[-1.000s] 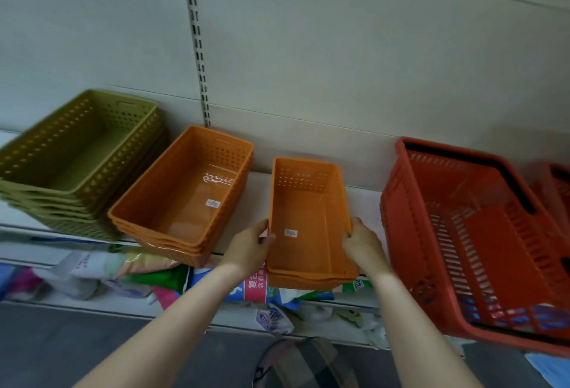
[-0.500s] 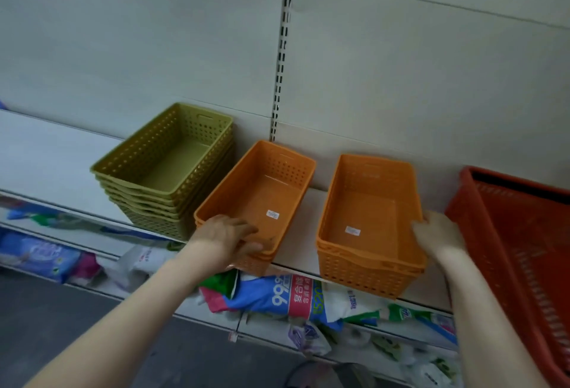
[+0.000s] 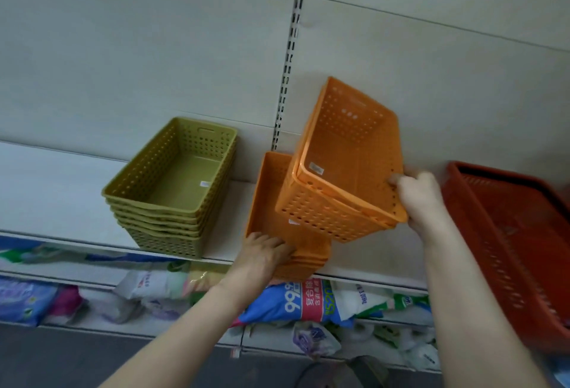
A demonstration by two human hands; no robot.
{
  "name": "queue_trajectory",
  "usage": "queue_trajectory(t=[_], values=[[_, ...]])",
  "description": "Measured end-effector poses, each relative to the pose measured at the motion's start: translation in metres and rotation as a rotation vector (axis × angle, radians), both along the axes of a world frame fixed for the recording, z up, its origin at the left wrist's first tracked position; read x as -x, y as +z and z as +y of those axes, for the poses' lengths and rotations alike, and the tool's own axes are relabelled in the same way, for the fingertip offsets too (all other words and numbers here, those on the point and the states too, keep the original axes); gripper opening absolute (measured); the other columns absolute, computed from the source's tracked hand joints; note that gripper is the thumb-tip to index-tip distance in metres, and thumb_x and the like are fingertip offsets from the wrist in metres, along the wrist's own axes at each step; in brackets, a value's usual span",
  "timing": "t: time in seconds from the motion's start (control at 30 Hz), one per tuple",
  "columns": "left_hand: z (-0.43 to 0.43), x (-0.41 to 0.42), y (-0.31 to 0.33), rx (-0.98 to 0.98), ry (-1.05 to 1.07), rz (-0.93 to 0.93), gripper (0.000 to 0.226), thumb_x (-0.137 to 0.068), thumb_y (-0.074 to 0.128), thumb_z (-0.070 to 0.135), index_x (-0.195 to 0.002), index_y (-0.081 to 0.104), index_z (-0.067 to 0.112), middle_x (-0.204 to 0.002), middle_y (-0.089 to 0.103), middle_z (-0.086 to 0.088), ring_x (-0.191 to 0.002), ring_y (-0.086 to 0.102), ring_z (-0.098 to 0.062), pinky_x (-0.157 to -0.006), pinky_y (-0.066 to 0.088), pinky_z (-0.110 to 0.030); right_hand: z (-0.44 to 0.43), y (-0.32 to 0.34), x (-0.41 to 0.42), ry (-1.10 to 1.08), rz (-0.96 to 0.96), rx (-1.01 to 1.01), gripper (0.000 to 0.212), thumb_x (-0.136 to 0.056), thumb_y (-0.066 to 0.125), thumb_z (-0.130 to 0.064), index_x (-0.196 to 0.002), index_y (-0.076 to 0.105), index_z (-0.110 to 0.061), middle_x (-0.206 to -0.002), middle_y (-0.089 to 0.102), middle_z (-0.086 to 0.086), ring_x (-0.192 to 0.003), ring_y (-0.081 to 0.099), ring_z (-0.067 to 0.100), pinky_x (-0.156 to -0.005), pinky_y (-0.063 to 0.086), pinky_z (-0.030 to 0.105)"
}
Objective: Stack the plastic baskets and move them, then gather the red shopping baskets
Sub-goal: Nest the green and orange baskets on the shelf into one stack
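Lifted off the shelf (image 3: 77, 184) since a moment ago, the orange basket (image 3: 342, 168) now tilts in my right hand (image 3: 422, 199), clenched on its rim. Below-left of that grip, my left hand (image 3: 265, 252) clasps the orange stack (image 3: 277, 211); nesting looks next.

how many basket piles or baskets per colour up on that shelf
olive green stack: 1
orange, stack on the shelf and lifted pile: 2
red shopping basket: 1
total: 4 groups; single baskets inside each stack cannot be counted reliably.
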State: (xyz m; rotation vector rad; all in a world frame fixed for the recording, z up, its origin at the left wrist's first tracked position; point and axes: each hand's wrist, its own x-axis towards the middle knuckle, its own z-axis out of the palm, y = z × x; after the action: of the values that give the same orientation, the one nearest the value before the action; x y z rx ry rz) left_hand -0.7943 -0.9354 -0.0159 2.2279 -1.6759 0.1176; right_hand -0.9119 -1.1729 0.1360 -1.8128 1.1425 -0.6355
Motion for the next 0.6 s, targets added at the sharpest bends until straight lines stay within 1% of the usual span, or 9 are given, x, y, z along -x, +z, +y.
queue_trajectory(t=[0.1,0.17,0.23,0.27,0.33,0.4,0.47,0.53,0.6], values=[[0.011,-0.008,0.009,0.269,0.057,0.133,0.032,-0.094,0.048,0.038,-0.104,0.072,0.020,-0.102,0.070,0.001,-0.099,0.060,-0.019,-0.088,0.046,-0.029,0.006,-0.005,-0.004,-0.013,-0.012,-0.010,0.017,-0.063,0.056,-0.026,-0.073,0.067,-0.019,-0.088,0.074,0.012,-0.086,0.070,0.036,-0.085,0.056,0.055],[0.021,-0.016,0.021,0.421,0.265,0.325,0.036,-0.099,0.041,0.039,-0.113,0.068,0.019,-0.115,0.063,0.004,-0.109,0.054,-0.012,-0.094,0.045,-0.028,0.010,-0.009,-0.007,0.018,-0.013,-0.032,0.014,-0.068,0.055,-0.025,-0.075,0.068,-0.023,-0.090,0.074,0.009,-0.088,0.070,0.034,-0.087,0.056,0.053],[0.028,-0.023,0.040,0.397,0.392,0.641,0.039,-0.102,0.036,0.044,-0.126,0.058,0.024,-0.125,0.049,0.013,-0.117,0.045,-0.004,-0.099,0.036,-0.025,0.015,-0.017,-0.015,0.066,-0.041,-0.084,0.018,-0.072,0.055,-0.023,-0.082,0.070,-0.023,-0.089,0.075,0.008,-0.086,0.071,0.033,-0.086,0.057,0.054],[0.029,-0.027,0.047,0.366,0.396,0.810,0.036,-0.101,0.033,0.047,-0.123,0.056,0.031,-0.123,0.046,0.014,-0.117,0.043,-0.003,-0.098,0.034,-0.025,0.017,-0.021,-0.019,0.087,-0.045,-0.109,0.021,-0.072,0.055,-0.023,-0.085,0.071,-0.022,-0.089,0.076,0.009,-0.084,0.072,0.033,-0.085,0.057,0.056],[0.025,-0.031,0.059,0.335,0.335,1.128,0.034,-0.096,0.026,0.061,-0.106,0.053,0.043,-0.121,0.049,0.013,-0.117,0.045,-0.006,-0.102,0.035,-0.030,0.022,-0.032,-0.026,0.104,0.001,-0.111,0.019,-0.077,0.055,-0.021,-0.088,0.071,-0.021,-0.089,0.076,0.009,-0.083,0.072,0.032,-0.083,0.058,0.054],[0.020,-0.034,0.061,0.286,0.276,1.327,0.055,-0.085,0.018,0.077,-0.108,0.056,0.044,-0.129,0.053,0.010,-0.123,0.047,-0.011,-0.112,0.032,-0.038,0.028,-0.044,-0.031,0.131,0.109,-0.034,0.019,-0.086,0.053,-0.016,-0.093,0.068,-0.025,-0.093,0.074,0.006,-0.084,0.071,0.030,-0.082,0.058,0.047],[0.017,-0.037,0.058,0.224,0.280,1.383,0.073,-0.078,0.018,0.085,-0.113,0.062,0.039,-0.128,0.059,0.010,-0.120,0.053,-0.010,-0.112,0.035,-0.038,0.036,-0.054,-0.033,0.209,0.222,0.045,0.024,-0.091,0.050,-0.018,-0.103,0.064,-0.031,-0.097,0.073,0.002,-0.085,0.069,0.025,-0.082,0.057,0.043],[0.012,-0.039,0.056,0.160,0.330,1.379,0.085,-0.076,0.026,0.088,-0.129,0.059,0.030,-0.128,0.065,0.004,-0.119,0.059,-0.014,-0.110,0.040,-0.041,0.042,-0.063,-0.035,0.277,0.343,0.090,0.027,-0.092,0.046,-0.020,-0.110,0.063,-0.031,-0.098,0.071,0.000,-0.085,0.067,0.023,-0.080,0.055,0.038],[0.007,-0.036,0.054,0.116,0.386,1.344,0.074,-0.087,0.033,0.075,-0.136,0.052,0.023,-0.129,0.065,0.000,-0.116,0.061,-0.018,-0.106,0.044,-0.041,0.043,-0.071,-0.036,0.314,0.463,0.104,0.027,-0.093,0.041,-0.022,-0.111,0.061,-0.027,-0.100,0.068,0.002,-0.087,0.063,0.023,-0.078,0.051,0.034]])
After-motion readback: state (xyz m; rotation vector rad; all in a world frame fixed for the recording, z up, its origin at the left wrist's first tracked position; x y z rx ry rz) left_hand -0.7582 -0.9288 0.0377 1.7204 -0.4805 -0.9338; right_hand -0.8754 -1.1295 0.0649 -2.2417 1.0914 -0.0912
